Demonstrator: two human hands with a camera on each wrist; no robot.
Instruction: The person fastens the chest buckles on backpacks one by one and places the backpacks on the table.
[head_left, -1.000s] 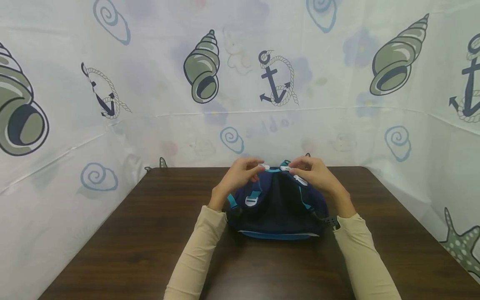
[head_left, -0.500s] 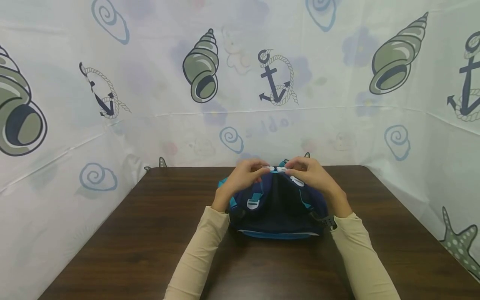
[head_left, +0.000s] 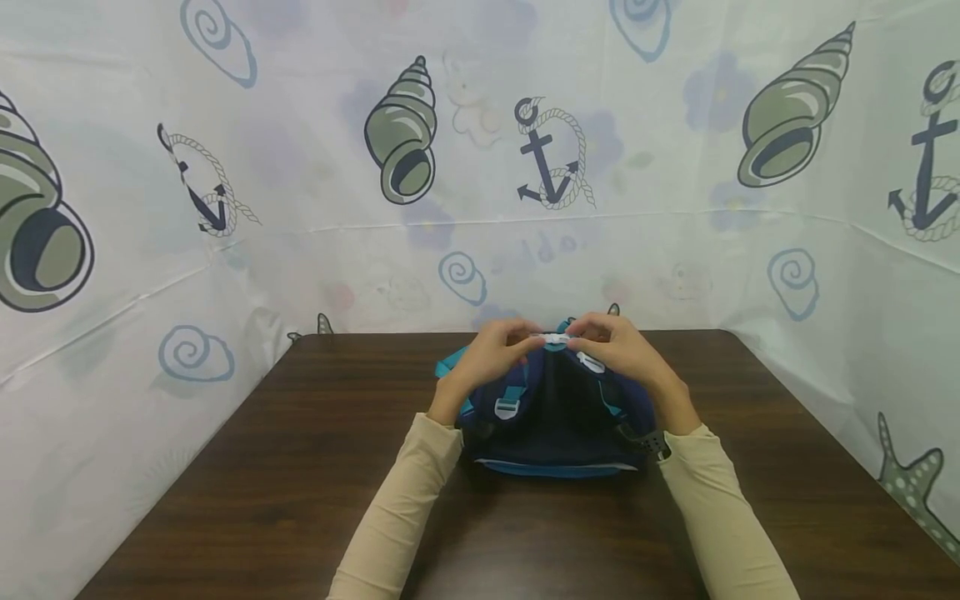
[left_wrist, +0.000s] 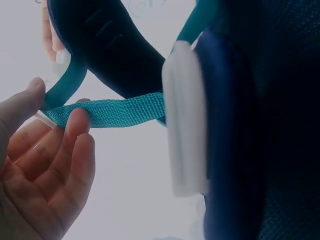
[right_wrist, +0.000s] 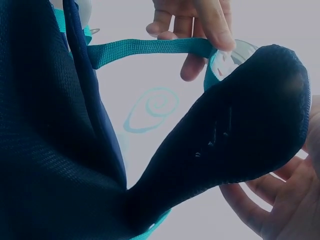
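Observation:
A small navy backpack (head_left: pixel 555 433) with teal trim stands on the table, its shoulder straps facing me. At its top, my left hand (head_left: pixel 491 354) and right hand (head_left: pixel 628 352) face each other and pinch a white buckle (head_left: pixel 556 338) from either end; its halves meet in one line. In the left wrist view, the left thumb and fingers hold the end of a teal webbing strap (left_wrist: pixel 125 111), with a blurred white plastic piece (left_wrist: pixel 185 125) in front. A dark padded shoulder strap (right_wrist: pixel 240 120) partly hides the right hand (right_wrist: pixel 300 195) in the right wrist view.
The brown wooden table (head_left: pixel 300 467) extends to both sides and towards me. A white patterned cloth (head_left: pixel 300 167) surrounds it at the back and sides. White strap fittings sit on the backpack's left (head_left: pixel 507 408) and right (head_left: pixel 591 362) shoulder straps.
Both hands have drawn closer together over the backpack. The two white buckle halves, apart a second ago, now meet between the fingers. The backpack stays in place.

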